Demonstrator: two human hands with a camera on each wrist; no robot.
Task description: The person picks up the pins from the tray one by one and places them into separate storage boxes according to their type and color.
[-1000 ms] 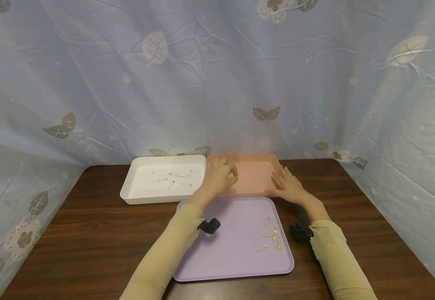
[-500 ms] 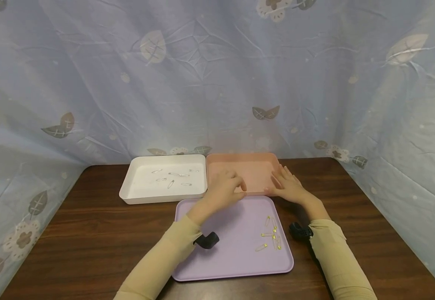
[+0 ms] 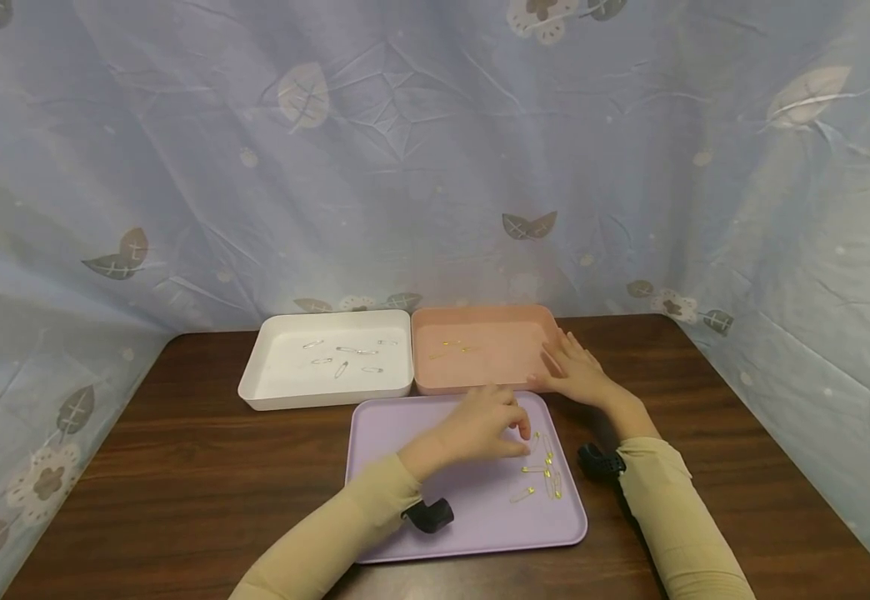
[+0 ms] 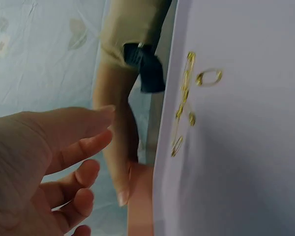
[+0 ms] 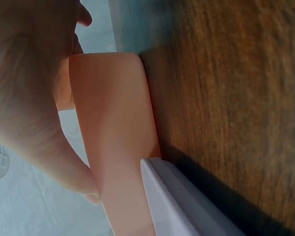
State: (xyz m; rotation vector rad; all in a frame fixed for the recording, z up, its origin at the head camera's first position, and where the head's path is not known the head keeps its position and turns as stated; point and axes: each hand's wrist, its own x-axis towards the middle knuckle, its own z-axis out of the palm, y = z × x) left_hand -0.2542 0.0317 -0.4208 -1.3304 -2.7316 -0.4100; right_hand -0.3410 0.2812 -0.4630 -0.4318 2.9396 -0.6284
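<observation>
My left hand (image 3: 480, 427) hovers over the purple tray (image 3: 497, 521), its thumb and fingers loosely bent with nothing between them. Just right of its fingertips lies a loose cluster of gold safety pins (image 3: 534, 469), which also shows beyond the fingers in the left wrist view. My right hand (image 3: 581, 373) rests on the right end of the pink tray (image 3: 513, 342). Seen from the right wrist, its thumb lies along the near rim, while the other fingers reach over the end and are partly hidden. A few gold safety pins (image 3: 468, 348) lie in the pink tray's left part.
Left of the pink tray stands a white tray (image 3: 282, 367) holding several silver safety pins (image 3: 341, 369). All three trays sit close together on a dark wooden table (image 3: 180, 467). A patterned curtain (image 3: 405, 183) hangs behind and at both sides.
From the pink tray my left hand has moved right and toward me, to the gold safety pins on the purple tray. Pins in the pink tray have come into view. My right hand has stayed put.
</observation>
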